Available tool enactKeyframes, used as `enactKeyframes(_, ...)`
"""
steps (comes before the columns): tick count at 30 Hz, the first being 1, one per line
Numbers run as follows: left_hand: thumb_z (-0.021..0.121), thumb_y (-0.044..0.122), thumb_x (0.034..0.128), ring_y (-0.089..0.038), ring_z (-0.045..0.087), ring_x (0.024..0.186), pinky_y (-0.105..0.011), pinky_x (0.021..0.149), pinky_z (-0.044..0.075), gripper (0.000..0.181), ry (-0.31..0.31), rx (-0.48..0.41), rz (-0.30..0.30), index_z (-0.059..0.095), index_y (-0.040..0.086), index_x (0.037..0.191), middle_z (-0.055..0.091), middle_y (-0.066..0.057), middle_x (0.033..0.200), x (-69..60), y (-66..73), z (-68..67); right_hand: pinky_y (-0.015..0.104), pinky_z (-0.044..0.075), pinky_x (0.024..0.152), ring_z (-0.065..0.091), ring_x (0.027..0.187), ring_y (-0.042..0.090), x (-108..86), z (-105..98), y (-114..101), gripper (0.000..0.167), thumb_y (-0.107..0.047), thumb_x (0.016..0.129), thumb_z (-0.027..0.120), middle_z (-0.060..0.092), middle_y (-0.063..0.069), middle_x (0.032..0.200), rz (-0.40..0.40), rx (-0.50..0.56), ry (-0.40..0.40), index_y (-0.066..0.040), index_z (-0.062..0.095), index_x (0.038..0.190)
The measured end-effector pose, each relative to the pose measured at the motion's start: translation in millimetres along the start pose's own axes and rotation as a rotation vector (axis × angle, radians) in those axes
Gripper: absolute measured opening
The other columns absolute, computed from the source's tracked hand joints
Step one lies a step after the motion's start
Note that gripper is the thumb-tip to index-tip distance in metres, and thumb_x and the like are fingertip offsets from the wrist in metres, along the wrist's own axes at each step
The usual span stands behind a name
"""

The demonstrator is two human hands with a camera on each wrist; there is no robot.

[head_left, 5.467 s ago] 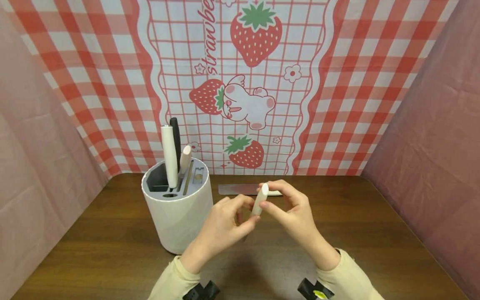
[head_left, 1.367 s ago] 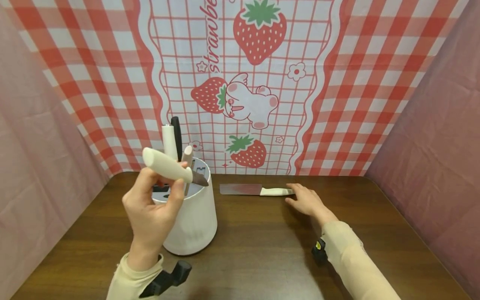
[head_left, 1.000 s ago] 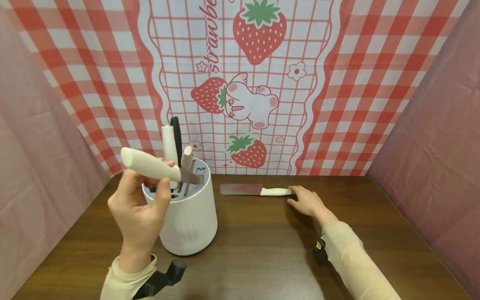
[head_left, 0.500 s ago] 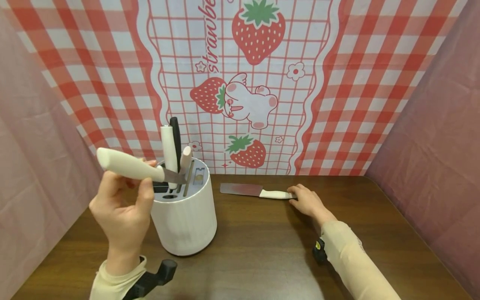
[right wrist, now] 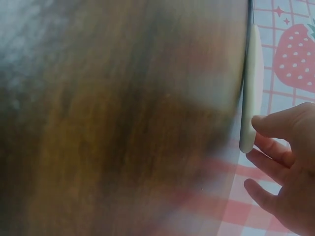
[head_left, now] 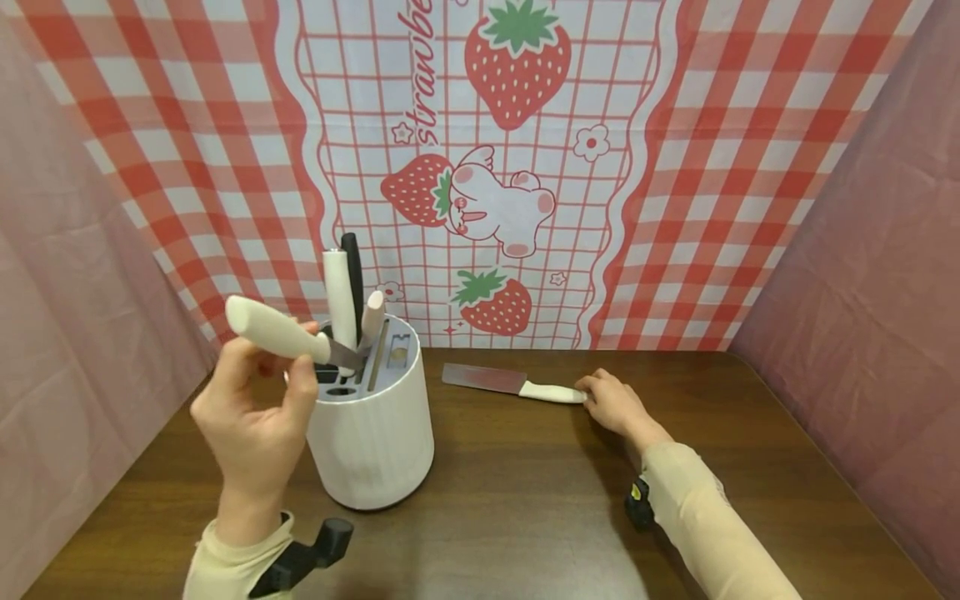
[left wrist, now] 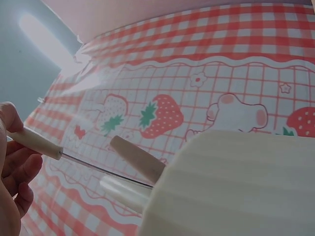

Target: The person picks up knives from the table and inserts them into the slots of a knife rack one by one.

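Observation:
My left hand (head_left: 255, 417) pinches a small knife by its cream handle (head_left: 273, 329), thumb against fingers. The knife is tilted, its blade (head_left: 343, 357) pointing down to the right above the slotted top of a white knife holder (head_left: 371, 450). In the left wrist view the blade (left wrist: 108, 172) runs to the holder's edge; whether the tip is in a slot, I cannot tell. My right hand (head_left: 615, 404) pinches the handle end of a broad-bladed kitchen knife (head_left: 551, 392) lying on the table. The right wrist view shows thumb and fingers at that cream handle (right wrist: 251, 88).
Standing in the holder are a white handle (head_left: 340, 292), a black handle (head_left: 352, 275) and a pinkish-beige handle (head_left: 372, 315). A strawberry-print checked cloth (head_left: 570, 217) hangs behind the wooden table (head_left: 517, 500). Pink cloth (head_left: 847, 333) hangs at both sides.
Earlier both hands held the small knife mid-table; now only the left does, over at the holder. The left hand drifted left, then slightly back. The broad knife's handle end has swung toward me.

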State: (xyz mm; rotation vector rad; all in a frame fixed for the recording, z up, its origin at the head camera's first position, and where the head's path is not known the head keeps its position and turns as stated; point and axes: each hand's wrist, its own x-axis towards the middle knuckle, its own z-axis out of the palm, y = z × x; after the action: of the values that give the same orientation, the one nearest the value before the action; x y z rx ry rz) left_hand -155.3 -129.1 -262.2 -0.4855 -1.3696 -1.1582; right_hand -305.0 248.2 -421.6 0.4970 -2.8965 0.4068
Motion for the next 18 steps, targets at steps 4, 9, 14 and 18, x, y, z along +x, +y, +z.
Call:
enactKeyframes(4, 0.063, 0.006, 0.0753, -0.001, 0.05, 0.067, -0.016, 0.061, 0.036, 0.024, -0.046, 0.038, -0.003, 0.061, -0.014, 0.089, 0.069, -0.013, 0.084, -5.7, -8.7, -1.6, 0.043, 0.044, 0.064, 0.056, 0.085, 0.026, -0.9, 0, 0, 0.028, -0.008, 0.078, 0.062, 0.056, 0.01, 0.093, 0.027, -0.001, -0.027, -0.003, 0.064, 0.105)
enactKeyframes(9, 0.064, 0.004, 0.0734, -0.001, 0.048, 0.064, -0.015, 0.059, 0.036, 0.023, -0.083, 0.075, -0.015, 0.063, -0.011, 0.091, 0.07, -0.009, 0.084, -16.5, -21.6, -2.9, 0.044, 0.045, 0.065, 0.056, 0.085, 0.026, -2.5, 1, 2, 0.028, -0.008, 0.078, 0.062, 0.056, 0.011, 0.094, 0.039, 0.007, -0.033, -0.003, 0.064, 0.105)
enactKeyframes(14, 0.064, 0.008, 0.0728, -0.004, 0.045, 0.061, -0.015, 0.056, 0.034, 0.023, -0.112, 0.129, -0.006, 0.066, -0.006, 0.091, 0.066, -0.014, 0.076, -21.8, -29.2, -2.6, 0.045, 0.046, 0.067, 0.057, 0.085, 0.026, -4.1, 1, 4, 0.029, -0.008, 0.077, 0.064, 0.057, 0.011, 0.094, 0.052, 0.002, -0.032, -0.003, 0.064, 0.105)
enactKeyframes(18, 0.062, 0.012, 0.0725, -0.005, 0.045, 0.064, -0.016, 0.058, 0.034, 0.022, -0.125, 0.173, 0.01, 0.066, -0.005, 0.087, 0.059, -0.014, 0.073, -22.7, -33.0, -1.2, 0.046, 0.046, 0.067, 0.057, 0.083, 0.026, -6.0, 1, 4, 0.029, -0.009, 0.075, 0.066, 0.057, 0.01, 0.092, 0.057, 0.0, -0.038, -0.003, 0.063, 0.104)
